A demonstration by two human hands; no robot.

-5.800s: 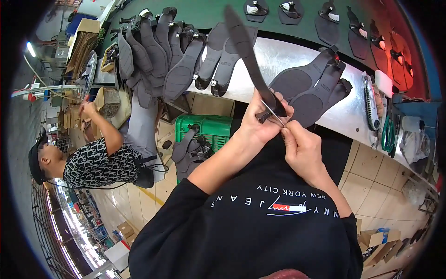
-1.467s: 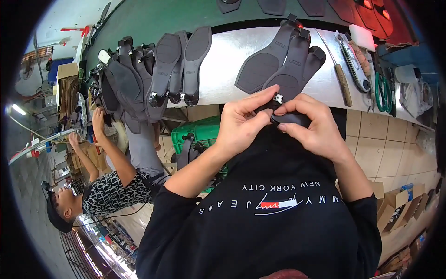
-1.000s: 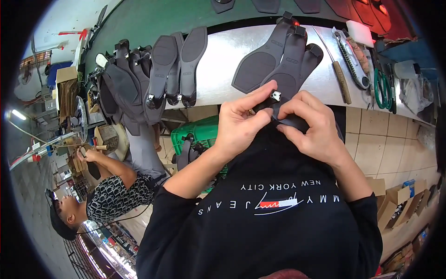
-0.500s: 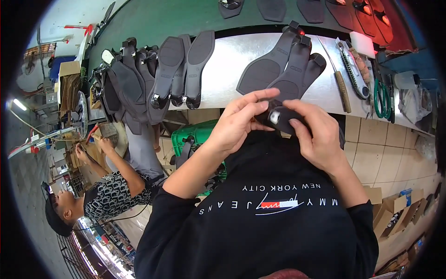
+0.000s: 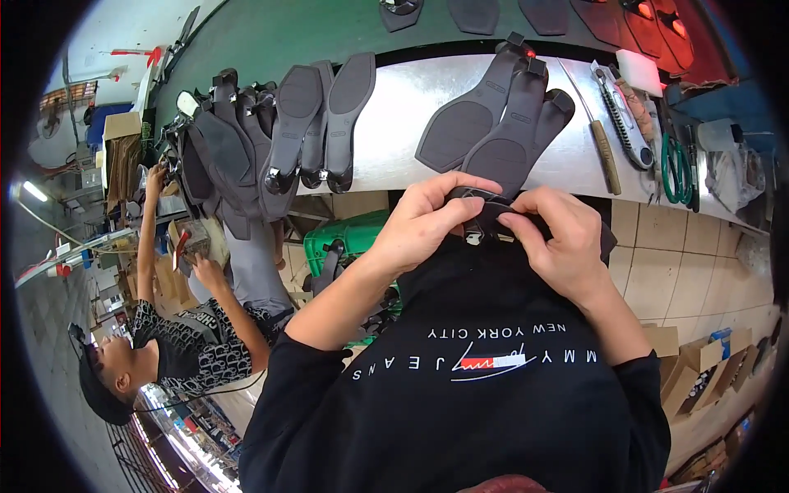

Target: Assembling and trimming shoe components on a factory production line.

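Observation:
In front of my chest I hold a black shoe (image 5: 491,210) in both hands. My left hand (image 5: 427,218) pinches one end of it between thumb and fingers. Thumb and curled fingers of my right hand (image 5: 563,234) grip it closer to the middle. Part of the shoe is covered by my fingers, and its far end shows past my right hand. Just beyond my hands, several dark square-toed shoes (image 5: 501,156) lie overlapping, soles up, on the metal bench (image 5: 403,107).
More upturned shoes (image 5: 300,99) are piled at the bench's left. At right lie an awl (image 5: 604,152), a utility knife (image 5: 623,123), green-handled scissors (image 5: 676,174) and a white block (image 5: 639,72). A green crate (image 5: 345,238) sits below. A co-worker (image 5: 197,345) reaches toward the pile at left.
The shoe has turned in my hands, so its shiny white spot no longer faces up. My left fingers have curled down onto it. The co-worker's one arm has stretched up toward the pile.

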